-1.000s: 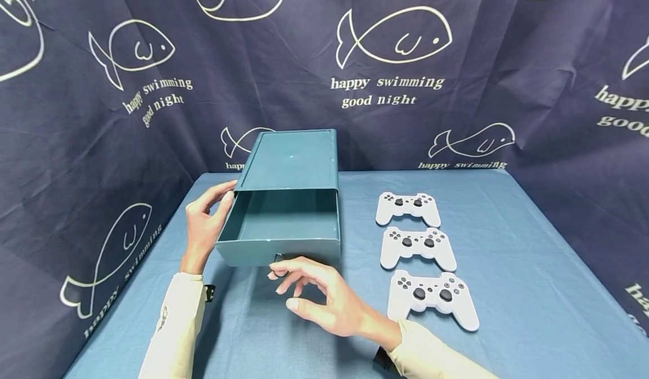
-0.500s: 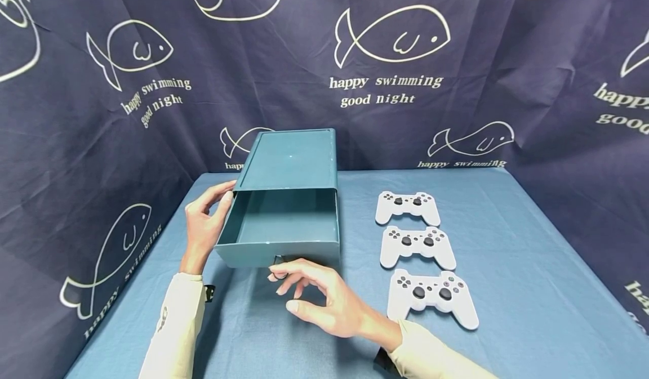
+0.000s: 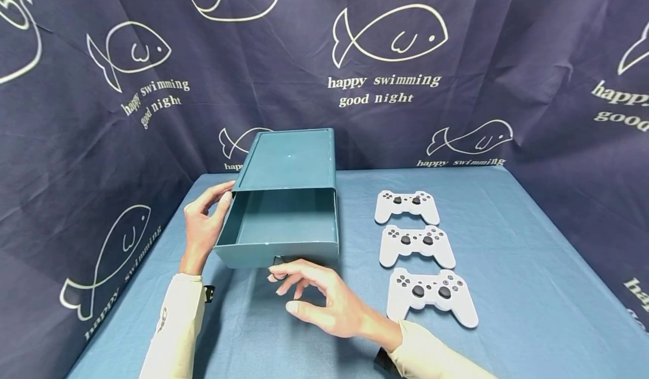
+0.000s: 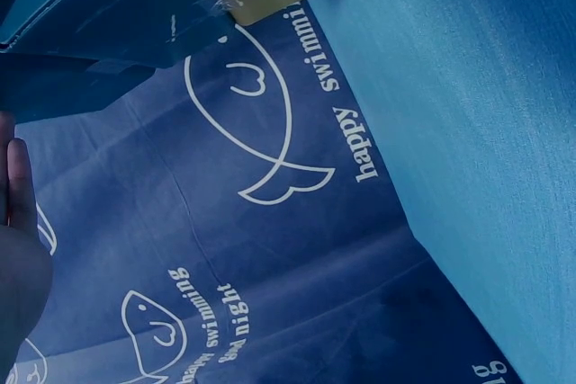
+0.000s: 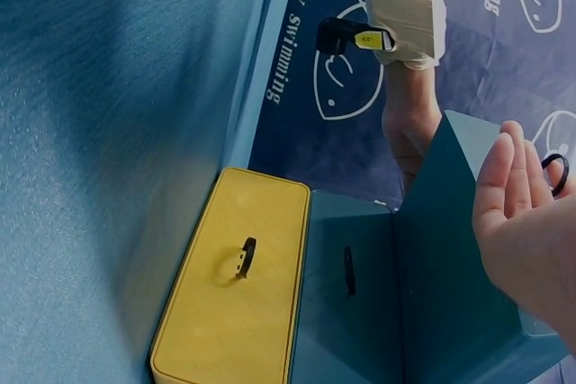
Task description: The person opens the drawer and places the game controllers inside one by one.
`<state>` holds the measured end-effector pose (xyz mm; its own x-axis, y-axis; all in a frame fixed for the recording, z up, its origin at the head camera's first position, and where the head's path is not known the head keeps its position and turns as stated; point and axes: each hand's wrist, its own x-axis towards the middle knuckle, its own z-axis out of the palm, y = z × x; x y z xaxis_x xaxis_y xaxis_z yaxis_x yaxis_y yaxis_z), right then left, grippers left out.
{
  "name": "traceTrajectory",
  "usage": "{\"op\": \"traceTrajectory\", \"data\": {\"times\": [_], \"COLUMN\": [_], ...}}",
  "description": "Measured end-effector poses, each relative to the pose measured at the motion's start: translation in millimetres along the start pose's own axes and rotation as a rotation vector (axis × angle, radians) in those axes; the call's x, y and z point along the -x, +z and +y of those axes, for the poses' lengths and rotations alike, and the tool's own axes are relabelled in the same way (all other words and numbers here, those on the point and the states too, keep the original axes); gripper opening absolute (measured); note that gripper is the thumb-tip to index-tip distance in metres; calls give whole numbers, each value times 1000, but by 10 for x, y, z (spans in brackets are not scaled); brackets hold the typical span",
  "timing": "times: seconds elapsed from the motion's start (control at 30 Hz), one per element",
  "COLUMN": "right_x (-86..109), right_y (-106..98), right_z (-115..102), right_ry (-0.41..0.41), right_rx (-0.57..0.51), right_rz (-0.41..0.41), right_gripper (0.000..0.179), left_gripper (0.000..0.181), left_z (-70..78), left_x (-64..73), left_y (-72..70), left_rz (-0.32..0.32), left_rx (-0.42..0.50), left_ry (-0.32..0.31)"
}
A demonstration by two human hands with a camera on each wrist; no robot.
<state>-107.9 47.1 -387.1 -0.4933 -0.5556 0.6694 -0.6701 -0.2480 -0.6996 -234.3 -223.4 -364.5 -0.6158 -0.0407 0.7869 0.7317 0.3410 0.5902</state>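
Note:
A teal drawer cabinet (image 3: 289,156) stands at the back left of the table, its top drawer (image 3: 284,227) pulled out with a bare inside. My left hand (image 3: 205,221) rests against the cabinet's left side, fingers fairly straight, thumb by the front edge. In front of the drawer, my right hand (image 3: 327,300) has a finger hooked through the black ring handle (image 5: 556,175); its other fingers bend loosely and the thumb stands apart. Below the drawer, the right wrist view shows a second teal drawer front (image 5: 342,312) and a yellow drawer front (image 5: 234,285), both pushed in.
Three white game controllers, a far one (image 3: 407,207), a middle one (image 3: 417,246) and a near one (image 3: 431,296), lie in a column right of the cabinet. Blue cloth covers the table (image 3: 532,289). A dark blue fish-print curtain (image 3: 304,75) encloses the back and sides.

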Motion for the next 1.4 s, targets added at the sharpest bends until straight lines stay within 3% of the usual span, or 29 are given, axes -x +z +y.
{"op": "traceTrajectory", "data": {"times": [0.43, 0.67, 1.03, 1.4], "right_x": [100, 227, 425, 656], "right_y": [-39, -132, -374, -714], "right_z": [17, -35, -93, -162], "right_ry": [-59, -39, -83, -57], "right_rx": [24, 12, 53, 127], "right_rz": [33, 61, 105, 237], "right_gripper": [51, 47, 51, 51], "left_gripper": [27, 28, 28, 27], "left_z": [-14, -21, -19, -24], "left_x": [2, 7, 2, -14], "left_y": [8, 13, -10, -9], "left_rz": [2, -4, -1, -9], "left_rx": [15, 17, 5, 29], "left_ry": [2, 1, -6, -2]}}
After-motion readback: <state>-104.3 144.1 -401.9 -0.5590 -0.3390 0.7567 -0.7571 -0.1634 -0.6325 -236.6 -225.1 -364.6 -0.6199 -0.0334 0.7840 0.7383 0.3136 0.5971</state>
